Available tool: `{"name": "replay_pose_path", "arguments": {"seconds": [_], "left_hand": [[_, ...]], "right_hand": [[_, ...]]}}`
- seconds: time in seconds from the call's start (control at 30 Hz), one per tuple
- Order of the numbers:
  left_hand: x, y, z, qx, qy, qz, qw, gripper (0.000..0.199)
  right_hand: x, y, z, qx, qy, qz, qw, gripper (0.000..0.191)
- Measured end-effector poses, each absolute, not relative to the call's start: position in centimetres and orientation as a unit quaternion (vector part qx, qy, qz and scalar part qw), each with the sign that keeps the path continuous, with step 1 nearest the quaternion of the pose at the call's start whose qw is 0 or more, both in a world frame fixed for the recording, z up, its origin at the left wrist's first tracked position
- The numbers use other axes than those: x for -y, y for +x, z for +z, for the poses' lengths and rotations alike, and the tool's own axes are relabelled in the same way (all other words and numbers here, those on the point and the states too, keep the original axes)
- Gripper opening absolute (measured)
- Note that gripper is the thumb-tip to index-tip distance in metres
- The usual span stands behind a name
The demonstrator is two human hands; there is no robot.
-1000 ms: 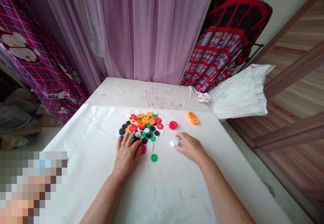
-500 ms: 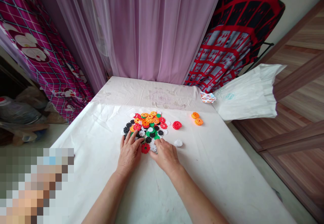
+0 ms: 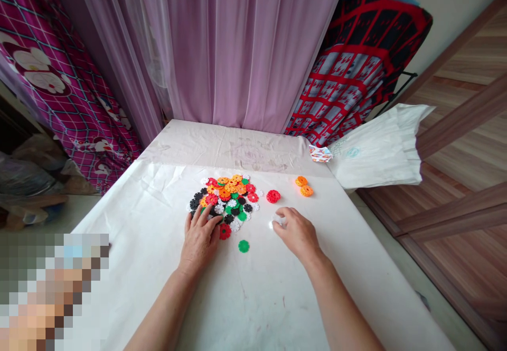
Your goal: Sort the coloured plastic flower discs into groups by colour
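- Foreground: off-white, creased cloth cover (image 3: 253,298) under both my forearms, soft in look, with faint reddish marks
- Single green plastic disc with a notched rim (image 3: 243,246), lying flat, apart from all others, between my hands and a little closer to the left; round, so no long axis to line up
- My left hand (image 3: 201,234): palm down, fingers spread, fingertips on the near left edge of the heap; no clear hold seen
- My right hand (image 3: 298,232): thumb and fingers bent about small white plastic discs (image 3: 272,224); whether pinching or merely touching, I cannot tell
- Key relation: the white discs sit at my right fingertips, to the right of the heap and well apart from my left hand; the right is plainly nearer
- Heap of orange, red, black, green and white notched plastic discs (image 3: 232,188): thin, overlapping, lying at mixed tilts, ahead of my left hand
- Beyond the white discs: a compact red cluster of notched discs (image 3: 273,196), then two orange clusters of notched discs (image 3: 304,187), touching or nearly so
- Far right: crinkled white bag (image 3: 380,150), thin and pleated
- Background: smooth mauve curtain (image 3: 245,49) in vertical folds
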State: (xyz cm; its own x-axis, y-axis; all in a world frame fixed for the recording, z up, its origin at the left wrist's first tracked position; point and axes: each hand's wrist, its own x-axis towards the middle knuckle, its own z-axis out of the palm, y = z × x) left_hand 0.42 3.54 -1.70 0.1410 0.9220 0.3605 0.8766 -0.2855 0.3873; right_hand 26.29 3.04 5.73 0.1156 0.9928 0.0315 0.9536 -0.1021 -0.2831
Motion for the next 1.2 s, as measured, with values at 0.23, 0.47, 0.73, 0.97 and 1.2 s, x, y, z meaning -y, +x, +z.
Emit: {"name": "replay_pose_path", "arguments": {"seconds": [0.23,0.47,0.73,0.97,1.2], "left_hand": [[-3.5,0.4,-1.6,-0.594,0.756,0.272,0.032,0.031],[-3.4,0.4,-1.6,-0.594,0.756,0.273,0.029,0.03],[-3.5,0.3,-1.8,-0.596,0.757,0.264,0.035,0.03],[-3.5,0.2,-1.7,-0.594,0.758,0.268,0.034,0.031],[-3.5,0.3,-1.7,-0.59,0.756,0.282,0.032,0.03]], "right_hand": [[-3.1,28.3,5.8,0.666,-0.734,0.103,0.081,0.018],[-3.3,27.6,5.3,0.672,-0.73,0.11,0.055,0.02],[-2.5,28.1,3.1,0.673,-0.723,0.116,0.101,0.054],[-2.2,27.2,0.0,0.657,-0.725,0.051,0.199,0.05],[-3.5,28.5,-0.7,0.631,-0.747,0.035,0.208,0.045]]}}
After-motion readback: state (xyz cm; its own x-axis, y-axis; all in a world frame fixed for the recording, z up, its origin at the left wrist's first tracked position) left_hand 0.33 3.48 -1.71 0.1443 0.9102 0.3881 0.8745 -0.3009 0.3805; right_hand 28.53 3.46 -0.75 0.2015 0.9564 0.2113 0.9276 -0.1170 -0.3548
